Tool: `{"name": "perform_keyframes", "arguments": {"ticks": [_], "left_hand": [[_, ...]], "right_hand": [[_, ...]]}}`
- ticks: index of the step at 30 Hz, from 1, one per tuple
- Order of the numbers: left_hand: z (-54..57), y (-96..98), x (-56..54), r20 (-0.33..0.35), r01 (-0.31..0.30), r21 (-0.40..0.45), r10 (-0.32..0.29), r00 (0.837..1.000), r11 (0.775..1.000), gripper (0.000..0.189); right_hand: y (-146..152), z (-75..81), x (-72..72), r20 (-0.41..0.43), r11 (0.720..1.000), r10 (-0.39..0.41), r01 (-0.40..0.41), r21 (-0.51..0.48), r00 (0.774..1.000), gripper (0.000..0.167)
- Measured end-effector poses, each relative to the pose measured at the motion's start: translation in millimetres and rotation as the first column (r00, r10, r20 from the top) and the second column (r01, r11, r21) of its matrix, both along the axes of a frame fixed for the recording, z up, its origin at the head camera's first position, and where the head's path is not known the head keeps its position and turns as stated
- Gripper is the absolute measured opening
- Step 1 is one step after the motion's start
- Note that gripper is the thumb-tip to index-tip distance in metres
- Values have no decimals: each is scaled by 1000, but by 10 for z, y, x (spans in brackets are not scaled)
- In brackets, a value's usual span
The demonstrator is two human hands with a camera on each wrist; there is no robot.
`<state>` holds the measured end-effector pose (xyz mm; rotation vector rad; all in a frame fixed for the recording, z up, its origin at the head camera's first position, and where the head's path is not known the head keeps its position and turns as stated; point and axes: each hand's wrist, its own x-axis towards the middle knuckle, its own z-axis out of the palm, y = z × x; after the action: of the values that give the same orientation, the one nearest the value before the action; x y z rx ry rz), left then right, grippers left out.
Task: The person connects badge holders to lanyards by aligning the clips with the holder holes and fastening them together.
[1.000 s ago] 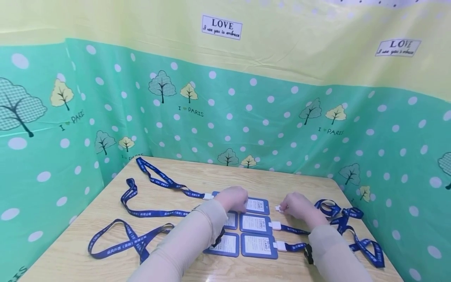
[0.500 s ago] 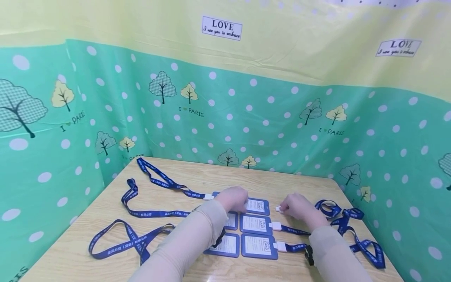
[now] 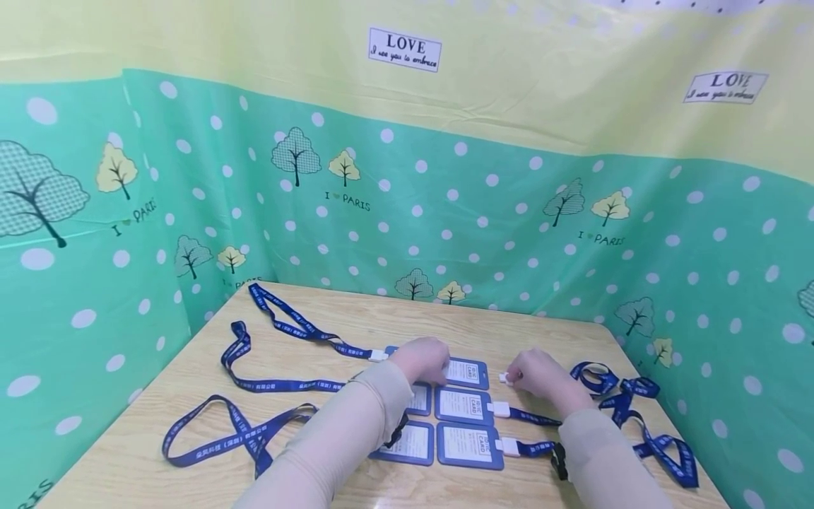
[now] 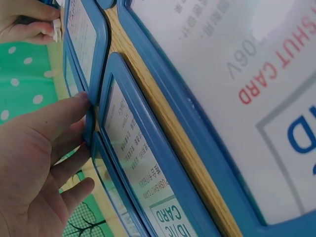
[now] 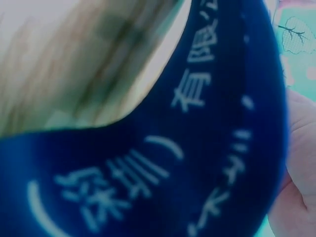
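My left hand (image 3: 422,359) is at the back of the card rows, thumb and fingers pinching the edge of the back right ID card holder (image 3: 467,373), a blue frame with a white card. In the left wrist view its thumb (image 4: 74,106) lies on the holder's corner. My right hand (image 3: 537,373) pinches a white lanyard clip (image 3: 504,378), a small gap right of that holder. From there a blue lanyard (image 3: 591,375) runs right; the blurred lanyard strap (image 5: 197,123) fills much of the right wrist view. The back left holder is mostly hidden behind my left hand.
Two more right-hand holders, a middle one (image 3: 463,405) and a front one (image 3: 469,445), carry clips and lanyards toward the right. Left-hand holders, such as the front left holder (image 3: 410,444), lie partly under my left sleeve. Blue lanyards (image 3: 235,442) spread over the table's left side.
The view shifts very slightly. Both hands keep their places and their hold on the card holder and the clip.
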<state>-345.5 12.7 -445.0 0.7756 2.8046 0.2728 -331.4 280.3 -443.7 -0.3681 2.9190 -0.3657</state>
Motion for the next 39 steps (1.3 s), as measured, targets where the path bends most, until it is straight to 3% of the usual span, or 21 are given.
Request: {"name": "perform_keyframes", "arguments": {"ticks": [12,26,39], "left_hand": [[11,-10,24,-28,24,-21,-25,999,999,26],[38,-10,50,10,-15,13,15,1000,1000,17],[-20,-4,-6,8,2,-1,-2,1000,1000,15]], "right_hand": [[-56,45,7,3,999,38,-38,23,999,17],[-102,56,25,-1,998,53,-53,24,999,16],[-157,57,11,-26,995,92,-91,51,995,17]]}}
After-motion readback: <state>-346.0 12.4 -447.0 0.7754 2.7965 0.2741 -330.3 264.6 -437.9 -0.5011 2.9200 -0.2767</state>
